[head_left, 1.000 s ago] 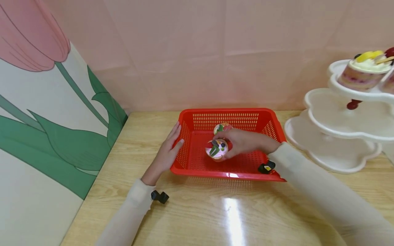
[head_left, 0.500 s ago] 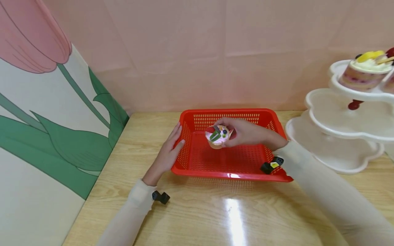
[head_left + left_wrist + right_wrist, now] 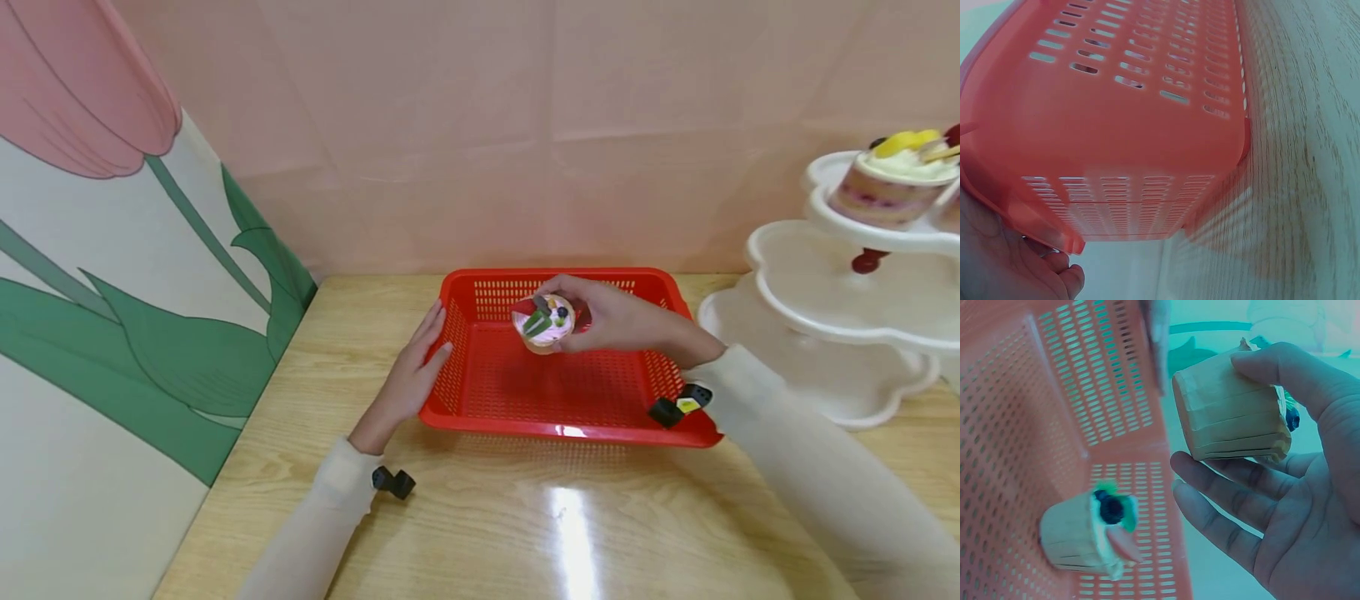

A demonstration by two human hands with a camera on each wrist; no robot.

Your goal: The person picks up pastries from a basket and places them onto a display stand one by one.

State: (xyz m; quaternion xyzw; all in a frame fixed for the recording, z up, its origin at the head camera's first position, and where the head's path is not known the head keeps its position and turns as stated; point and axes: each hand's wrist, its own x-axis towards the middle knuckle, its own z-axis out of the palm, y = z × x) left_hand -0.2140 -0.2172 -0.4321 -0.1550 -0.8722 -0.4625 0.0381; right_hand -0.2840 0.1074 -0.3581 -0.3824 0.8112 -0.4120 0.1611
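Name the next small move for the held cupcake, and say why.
Probably carry the cupcake right, toward the white tiered stand. The right grip holds it above the floor of the red basket, and the stand bears a dessert cup on its top tier, so a lower tier seems a likely spot.

Light wood-grain table (image 3: 465,517), glossy; on it red perforated basket (image 3: 487,423), tiered white stand (image 3: 832,287) at right.
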